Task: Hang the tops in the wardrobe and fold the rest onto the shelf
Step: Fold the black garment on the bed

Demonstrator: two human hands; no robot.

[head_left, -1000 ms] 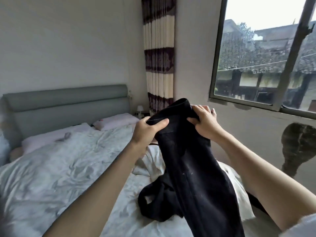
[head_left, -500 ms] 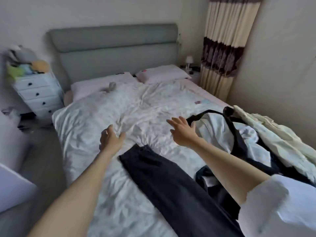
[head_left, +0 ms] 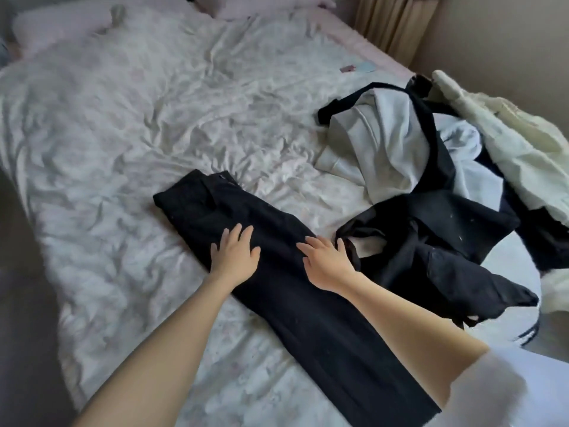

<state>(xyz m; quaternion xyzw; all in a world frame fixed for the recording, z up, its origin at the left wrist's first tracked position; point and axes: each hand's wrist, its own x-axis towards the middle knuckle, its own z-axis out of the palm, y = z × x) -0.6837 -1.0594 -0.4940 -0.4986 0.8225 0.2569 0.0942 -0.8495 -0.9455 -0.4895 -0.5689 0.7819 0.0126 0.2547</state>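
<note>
I have the black trousers laid flat on the bed, folded lengthwise into one long strip, waistband toward 11 o'clock and the hem running off toward 5 o'clock. The fabric is plain, dark and lightly flecked with lint. My left hand rests palm down on the strip, fingers spread, gripping nothing. My right hand lies flat too, released, at the strip's right edge. At 2 o'clock sits a heap of clothes: white, black and cream pieces tangled together, just beside the trousers
</note>
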